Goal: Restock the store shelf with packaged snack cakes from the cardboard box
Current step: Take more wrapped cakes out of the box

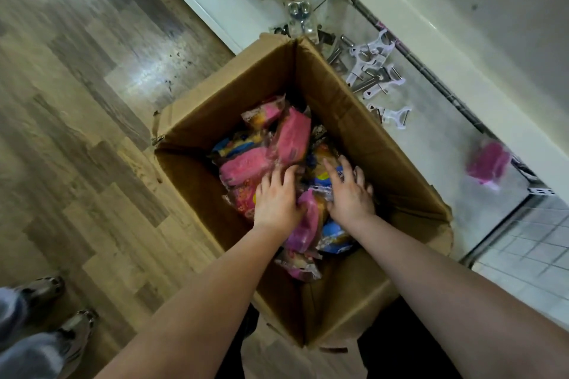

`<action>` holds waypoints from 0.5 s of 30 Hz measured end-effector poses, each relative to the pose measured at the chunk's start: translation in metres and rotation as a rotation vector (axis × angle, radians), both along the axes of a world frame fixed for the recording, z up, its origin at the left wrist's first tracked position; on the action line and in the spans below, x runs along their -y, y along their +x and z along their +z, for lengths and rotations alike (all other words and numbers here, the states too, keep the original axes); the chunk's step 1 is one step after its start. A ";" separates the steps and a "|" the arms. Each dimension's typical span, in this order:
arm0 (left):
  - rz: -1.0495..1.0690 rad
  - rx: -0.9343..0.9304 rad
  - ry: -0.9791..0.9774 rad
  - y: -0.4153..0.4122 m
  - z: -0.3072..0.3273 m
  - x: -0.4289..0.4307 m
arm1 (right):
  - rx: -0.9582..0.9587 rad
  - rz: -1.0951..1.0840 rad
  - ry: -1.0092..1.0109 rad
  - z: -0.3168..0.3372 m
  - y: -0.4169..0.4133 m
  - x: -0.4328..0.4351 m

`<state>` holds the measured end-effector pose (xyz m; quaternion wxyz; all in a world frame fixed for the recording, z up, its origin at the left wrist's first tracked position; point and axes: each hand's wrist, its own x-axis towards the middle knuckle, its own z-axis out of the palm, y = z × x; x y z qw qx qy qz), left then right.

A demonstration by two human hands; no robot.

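The left hand [277, 198] lies on pink packs with its fingers spread and nearly straight. The right hand [349, 191] lies the same way on a blue pack [334, 178]. As far as I can see, neither hand closes around anything. Between the thumbs one pink pack [308, 218] stands on its edge, so I think both hands press in from two sides to gather several cakes at once. The cakes [277, 144] are heaped loosely at the bottom of the box [215, 120]. The box sits just beside the low shelf [431, 132], which keeps the way short. On the shelf are peelers [378, 71] and a blurred pink thing [488, 164]; I cannot say if it is a cake. The fingertips sink between the packs, and the arms hide the near part of the heap.
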<state>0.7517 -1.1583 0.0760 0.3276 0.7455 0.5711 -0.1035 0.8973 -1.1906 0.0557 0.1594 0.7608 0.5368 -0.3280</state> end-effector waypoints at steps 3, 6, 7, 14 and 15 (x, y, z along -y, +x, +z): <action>0.090 -0.066 -0.007 -0.005 -0.001 -0.006 | -0.019 0.058 0.053 -0.003 -0.001 -0.006; 0.163 -0.134 -0.035 -0.014 -0.008 -0.017 | -0.029 0.141 0.100 -0.012 -0.010 -0.017; 0.179 -0.141 -0.052 -0.017 -0.010 -0.021 | -0.022 0.149 0.100 -0.016 -0.014 -0.021; -0.246 0.042 0.087 -0.021 -0.021 -0.028 | 0.031 -0.067 -0.030 -0.036 -0.026 -0.039; -0.302 0.083 0.078 -0.018 -0.023 -0.027 | 0.020 -0.085 -0.045 -0.039 -0.022 -0.040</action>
